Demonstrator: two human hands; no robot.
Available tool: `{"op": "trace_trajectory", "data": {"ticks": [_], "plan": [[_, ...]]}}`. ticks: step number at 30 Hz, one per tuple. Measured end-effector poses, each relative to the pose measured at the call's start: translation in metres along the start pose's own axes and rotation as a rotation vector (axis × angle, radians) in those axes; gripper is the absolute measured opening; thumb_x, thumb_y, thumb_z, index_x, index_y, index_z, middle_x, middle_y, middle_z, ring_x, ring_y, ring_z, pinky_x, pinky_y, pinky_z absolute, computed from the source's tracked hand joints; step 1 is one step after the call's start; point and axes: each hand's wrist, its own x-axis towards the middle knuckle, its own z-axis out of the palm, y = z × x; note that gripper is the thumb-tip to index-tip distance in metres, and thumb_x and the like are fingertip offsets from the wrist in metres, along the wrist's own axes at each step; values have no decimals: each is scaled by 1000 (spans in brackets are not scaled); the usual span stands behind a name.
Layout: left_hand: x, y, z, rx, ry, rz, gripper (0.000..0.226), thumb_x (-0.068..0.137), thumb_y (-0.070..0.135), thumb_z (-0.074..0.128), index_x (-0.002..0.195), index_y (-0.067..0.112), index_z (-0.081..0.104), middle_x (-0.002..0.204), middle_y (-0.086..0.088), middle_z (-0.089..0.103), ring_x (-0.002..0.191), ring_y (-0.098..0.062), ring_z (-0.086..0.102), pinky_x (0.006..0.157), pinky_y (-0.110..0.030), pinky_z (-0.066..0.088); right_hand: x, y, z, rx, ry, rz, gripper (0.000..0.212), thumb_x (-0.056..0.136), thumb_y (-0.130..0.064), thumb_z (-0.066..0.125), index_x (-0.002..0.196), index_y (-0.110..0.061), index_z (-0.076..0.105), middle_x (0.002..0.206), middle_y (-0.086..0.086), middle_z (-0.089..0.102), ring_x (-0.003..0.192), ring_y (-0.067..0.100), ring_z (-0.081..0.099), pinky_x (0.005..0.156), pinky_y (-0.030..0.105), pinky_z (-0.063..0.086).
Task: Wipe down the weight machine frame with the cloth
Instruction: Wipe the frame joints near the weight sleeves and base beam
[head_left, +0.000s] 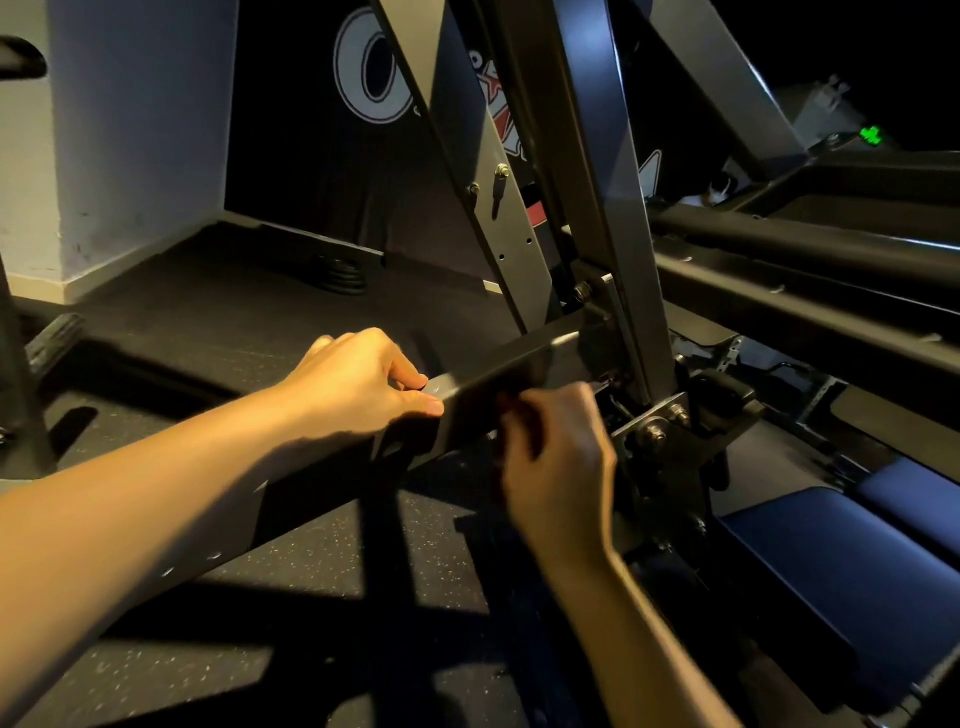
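The weight machine frame is dark grey steel. Its low slanted bar (519, 358) runs from lower left up to a bolted joint (657, 426) under the upright posts (608, 208). My left hand (363, 384) grips the top edge of this bar, fingers curled over the far side and thumb on the near face. My right hand (558, 462), blurred, sits against the bar's near face just left of the joint. Its fingers curl around a dark cloth (491, 467) that hangs below the bar and is hard to make out in the shadow.
Blue seat pads (831, 561) lie at the lower right. Black rails (805, 291) cross behind the joint. A stack of weight plates (340, 273) stands on the speckled rubber floor (291, 561) by the black wall banner. A white wall (104, 156) is at the left.
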Motion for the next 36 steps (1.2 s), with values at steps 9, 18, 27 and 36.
{"op": "trace_trajectory", "data": {"ticks": [9, 18, 27, 36], "plan": [[-3, 0, 2, -25, 29, -11, 38, 80, 48, 77, 109, 23, 79, 84, 21, 62, 80, 0, 58, 97, -44, 50, -36, -27, 41, 71, -9, -82, 23, 92, -10, 68, 116, -12, 68, 113, -3, 62, 100, -1, 58, 81, 16, 55], [-6, 3, 5, -39, 26, -40, 41, 83, 43, 77, 116, 19, 76, 86, 19, 60, 80, -2, 58, 81, -31, 50, 45, 19, -18, 155, 340, 252, 13, 95, -12, 66, 106, -17, 62, 105, -6, 56, 90, -13, 51, 90, 6, 41], [-17, 13, 2, 35, 23, -81, 42, 87, 48, 74, 122, 24, 73, 114, 8, 71, 106, -11, 63, 106, -47, 49, -21, -3, 20, 81, -21, -165, 21, 91, -23, 67, 109, -13, 68, 108, 1, 65, 99, 12, 63, 82, 29, 58], [-75, -42, -9, -36, 154, -201, 69, 66, 67, 70, 123, 28, 73, 117, 10, 71, 107, -8, 63, 96, -33, 53, -20, -34, 43, 224, 175, 127, 21, 91, -17, 67, 112, -14, 65, 119, -6, 60, 109, 9, 61, 91, 36, 58]]}}
